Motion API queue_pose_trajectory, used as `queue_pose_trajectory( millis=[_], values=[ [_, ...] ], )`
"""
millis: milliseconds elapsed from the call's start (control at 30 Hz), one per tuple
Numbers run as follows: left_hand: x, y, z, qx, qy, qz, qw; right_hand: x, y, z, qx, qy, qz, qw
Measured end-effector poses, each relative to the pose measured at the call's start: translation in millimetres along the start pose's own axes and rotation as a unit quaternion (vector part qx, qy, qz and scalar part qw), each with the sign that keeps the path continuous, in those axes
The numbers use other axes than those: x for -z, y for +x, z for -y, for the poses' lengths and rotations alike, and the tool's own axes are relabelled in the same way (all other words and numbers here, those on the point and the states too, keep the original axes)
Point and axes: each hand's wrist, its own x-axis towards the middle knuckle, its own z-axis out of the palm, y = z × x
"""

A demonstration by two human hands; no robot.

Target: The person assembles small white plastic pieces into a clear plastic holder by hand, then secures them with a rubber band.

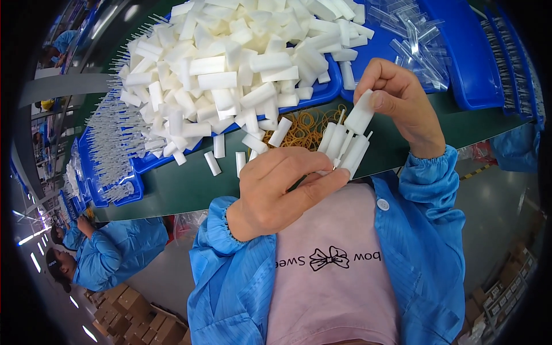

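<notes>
My left hand (279, 187) is closed around a small bundle of thin white sticks, several of which carry white foam pieces (357, 155). Between the thumb and fingers of my right hand (405, 103) is a white foam cylinder (360, 113), held at the top of the bundle. Whether a stick has entered this cylinder I cannot tell. A heap of similar white foam cylinders (221, 69) fills the space beyond my left hand, with some loose ones on the green table (178, 190). Behind the bundle lies a pile of tan rubber bands (307, 126).
Blue trays (463, 52) line the far side; one holds clear plastic tubes (415, 31). Many thin white sticks (112, 135) bristle from a tray at left. Another person in blue (118, 247) works at left. Cardboard boxes (129, 310) stand on the floor.
</notes>
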Motion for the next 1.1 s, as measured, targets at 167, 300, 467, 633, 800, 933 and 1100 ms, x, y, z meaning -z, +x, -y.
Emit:
queue_pose_trajectory(
  millis=[167, 300, 467, 633, 800, 933, 1100],
  values=[
    [-2.0, -0.9, 3.5, -0.030, 0.017, -0.014, 0.999, -13.4, -4.4, 1.9, -0.004, 0.005, 0.001, 1.000],
    [-1.3, -3.3, -1.6, -0.017, -0.013, -0.039, 0.999, -33.0, -11.3, 11.4, 0.033, -0.060, -0.011, 0.998],
    [-7.7, -12.8, -6.8, 0.046, -0.059, -0.112, 0.991, -45.8, -19.3, 11.8, 0.080, -0.104, -0.032, 0.991],
    [-1.6, -11.3, -4.9, 0.043, -0.061, -0.093, 0.993, -47.3, -21.5, 6.6, 0.100, -0.114, -0.049, 0.987],
    [0.0, -3.3, 6.4, 0.271, -0.334, 0.009, 0.903, -43.8, -21.6, 18.7, 0.178, -0.247, -0.036, 0.952],
    [-7.0, 1.3, 3.5, 0.406, -0.580, 0.038, 0.705, -43.3, -20.0, 23.4, 0.190, -0.324, 0.015, 0.927],
    [-9.3, 3.4, 9.2, 0.390, -0.643, 0.008, 0.659, -33.7, -24.9, 34.4, 0.191, -0.282, -0.036, 0.940]
  ],
)
